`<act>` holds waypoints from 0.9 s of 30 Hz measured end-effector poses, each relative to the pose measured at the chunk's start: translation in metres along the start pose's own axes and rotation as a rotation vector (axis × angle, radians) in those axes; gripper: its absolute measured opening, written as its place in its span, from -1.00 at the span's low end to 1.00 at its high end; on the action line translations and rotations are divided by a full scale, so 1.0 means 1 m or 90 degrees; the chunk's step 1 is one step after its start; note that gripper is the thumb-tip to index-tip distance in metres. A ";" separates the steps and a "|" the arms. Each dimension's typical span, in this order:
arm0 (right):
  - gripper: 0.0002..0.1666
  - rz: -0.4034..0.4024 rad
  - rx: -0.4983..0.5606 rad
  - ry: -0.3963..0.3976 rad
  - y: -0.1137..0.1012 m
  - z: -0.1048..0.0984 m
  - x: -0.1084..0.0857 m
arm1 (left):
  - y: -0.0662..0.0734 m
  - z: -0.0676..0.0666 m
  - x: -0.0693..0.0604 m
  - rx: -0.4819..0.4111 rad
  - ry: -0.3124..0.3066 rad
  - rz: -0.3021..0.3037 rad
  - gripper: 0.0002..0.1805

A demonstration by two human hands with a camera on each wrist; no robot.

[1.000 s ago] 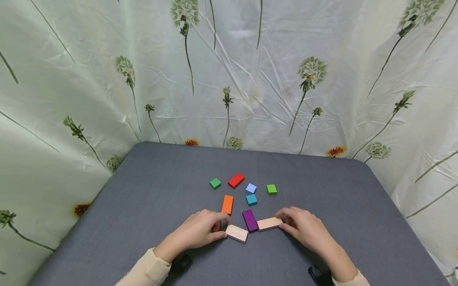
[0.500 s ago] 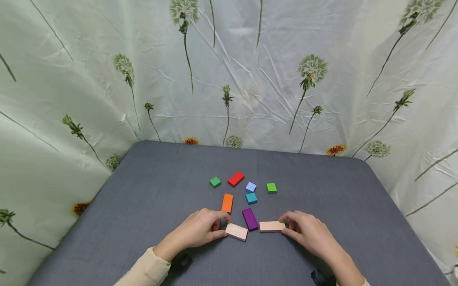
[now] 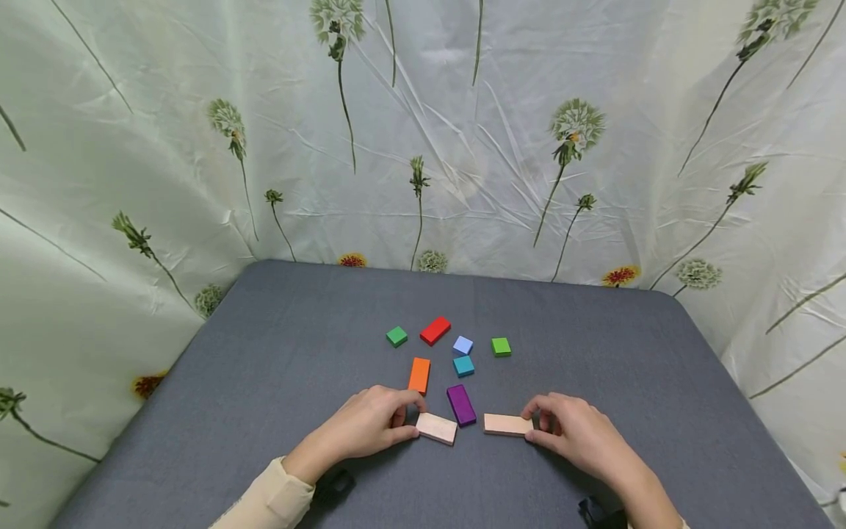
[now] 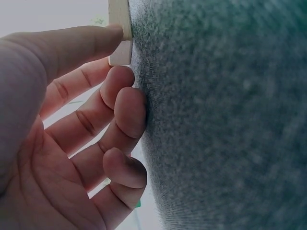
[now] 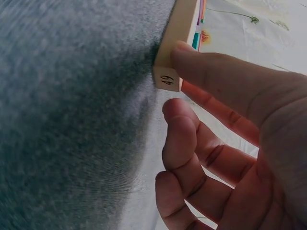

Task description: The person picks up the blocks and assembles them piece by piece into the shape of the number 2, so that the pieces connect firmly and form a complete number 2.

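Observation:
Between thumb and index finger my left hand (image 3: 373,424) pinches the near end of a plain wooden block (image 3: 437,428), which lies flat on the table. In the left wrist view the thumb presses on this block's (image 4: 120,24) side. My right hand (image 3: 577,433) pinches the right end of a second plain wooden block (image 3: 506,425), also flat on the table. Its end (image 5: 167,79) bears the number 49 in the right wrist view. A purple block (image 3: 461,405) lies between and slightly beyond the two wooden ones, apart from both.
Beyond the hands lie an orange block (image 3: 419,375), a red block (image 3: 435,331), a dark green block (image 3: 396,336), a light green block (image 3: 501,347), a teal block (image 3: 464,366) and a light blue block (image 3: 463,345). A flowered curtain (image 3: 502,147) hangs behind the grey table (image 3: 297,316).
My right hand has drawn its wooden block right and toward me, away from the purple block, turning it nearly level across the view. The left hand has stayed in place.

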State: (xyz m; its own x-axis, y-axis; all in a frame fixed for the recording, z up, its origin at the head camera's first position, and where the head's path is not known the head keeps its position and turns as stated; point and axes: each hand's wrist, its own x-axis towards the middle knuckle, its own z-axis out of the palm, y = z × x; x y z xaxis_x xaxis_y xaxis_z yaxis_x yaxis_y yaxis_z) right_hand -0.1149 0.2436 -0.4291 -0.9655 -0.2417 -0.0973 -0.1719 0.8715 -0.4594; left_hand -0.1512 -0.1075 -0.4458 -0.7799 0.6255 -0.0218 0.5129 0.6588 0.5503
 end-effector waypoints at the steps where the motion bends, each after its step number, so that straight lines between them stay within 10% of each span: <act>1: -0.77 -0.006 0.002 -0.003 0.000 -0.001 -0.001 | 0.000 0.000 0.000 -0.001 -0.001 0.000 -0.75; 27: -0.76 -0.045 0.024 -0.039 -0.001 -0.001 -0.002 | 0.008 0.006 0.000 0.015 0.019 0.003 -0.74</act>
State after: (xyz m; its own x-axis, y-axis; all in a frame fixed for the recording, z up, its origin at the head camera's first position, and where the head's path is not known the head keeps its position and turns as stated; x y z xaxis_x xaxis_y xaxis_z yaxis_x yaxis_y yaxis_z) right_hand -0.1126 0.2434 -0.4274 -0.9373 -0.3286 -0.1162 -0.2306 0.8347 -0.5002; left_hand -0.1451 -0.0993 -0.4464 -0.7874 0.6164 0.0053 0.5245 0.6655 0.5310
